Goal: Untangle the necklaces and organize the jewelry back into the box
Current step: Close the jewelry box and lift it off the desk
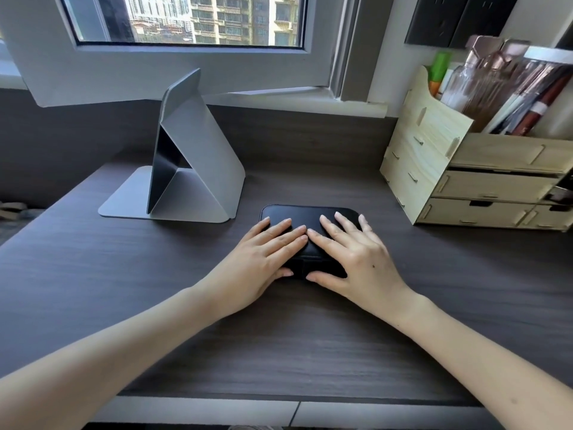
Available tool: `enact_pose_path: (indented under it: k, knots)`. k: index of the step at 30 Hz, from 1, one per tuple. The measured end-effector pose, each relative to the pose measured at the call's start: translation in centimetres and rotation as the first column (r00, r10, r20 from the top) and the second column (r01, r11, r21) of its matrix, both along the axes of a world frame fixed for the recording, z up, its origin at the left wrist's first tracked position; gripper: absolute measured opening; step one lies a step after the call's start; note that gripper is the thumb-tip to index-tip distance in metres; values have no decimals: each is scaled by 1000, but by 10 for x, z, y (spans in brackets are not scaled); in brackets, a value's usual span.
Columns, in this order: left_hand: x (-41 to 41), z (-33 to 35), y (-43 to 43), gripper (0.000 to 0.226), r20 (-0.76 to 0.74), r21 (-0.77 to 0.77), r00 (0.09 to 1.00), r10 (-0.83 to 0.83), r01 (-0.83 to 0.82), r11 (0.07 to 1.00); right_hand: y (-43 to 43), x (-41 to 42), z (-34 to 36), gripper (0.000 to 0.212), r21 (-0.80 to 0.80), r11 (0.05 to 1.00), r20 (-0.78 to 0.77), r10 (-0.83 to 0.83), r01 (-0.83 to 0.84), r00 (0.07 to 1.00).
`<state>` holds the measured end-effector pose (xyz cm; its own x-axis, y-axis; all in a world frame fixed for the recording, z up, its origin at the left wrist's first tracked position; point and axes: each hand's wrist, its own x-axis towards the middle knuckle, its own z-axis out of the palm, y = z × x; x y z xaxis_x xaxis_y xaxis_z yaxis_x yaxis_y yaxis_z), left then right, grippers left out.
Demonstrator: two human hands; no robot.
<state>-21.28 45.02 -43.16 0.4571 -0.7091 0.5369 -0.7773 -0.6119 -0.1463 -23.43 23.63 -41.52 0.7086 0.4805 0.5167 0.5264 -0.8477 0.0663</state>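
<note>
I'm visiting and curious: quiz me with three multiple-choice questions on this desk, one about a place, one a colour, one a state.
1. The pale wooden drawer organiser stands where from the black padded rectangular box? A) left B) right C) on it
2. Colour of the folded-panel stand? A) grey B) red C) green
3. The box is: A) wide open B) closed C) lidless
Answers: 1B, it stands right of the box; 2A, its panels are grey; 3B, left hand and right hand lie flat on its shut lid.

One black box (310, 217) here, and two hands: left hand (263, 252), right hand (350, 252). One table (124, 274), one grey folding stand (198, 156), one wooden organizer (434, 144), one window (186, 20).
</note>
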Motion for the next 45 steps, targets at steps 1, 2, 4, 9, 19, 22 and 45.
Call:
enact_pose_path:
  k: [1, 2, 4, 9, 19, 22, 45]
  knots:
    - [0, 0, 0, 50, 0, -1, 1000, 0, 0, 1000, 1, 0, -1, 62, -10, 1000, 20, -2, 3, 1000]
    - [0, -1, 0, 50, 0, -3, 1000, 0, 0, 1000, 1, 0, -2, 61, -16, 1000, 39, -5, 6, 999]
    - [-1, -1, 0, 50, 1, -9, 1000, 2, -2, 1000, 3, -1, -4, 59, -19, 1000, 66, -8, 10, 998]
    - [-3, 0, 0, 50, 8, 3, 1000, 10, -10, 1000, 5, -2, -5, 57, -30, 1000, 109, -3, 7, 994]
    - [-5, 2, 1, 52, -138, -46, 990, -12, 6, 999, 0, 1, -8, 58, -51, 998, 91, 32, -27, 995]
    - [-11, 4, 2, 60, -307, -273, 952, -19, -69, 959, -9, -4, -5, 68, 76, 996, 0, 39, -39, 999]
    - [-10, 95, -50, 43, -462, -774, 844, -272, -233, 589, -63, -45, 74, 69, 620, 764, -119, -134, 179, 984]
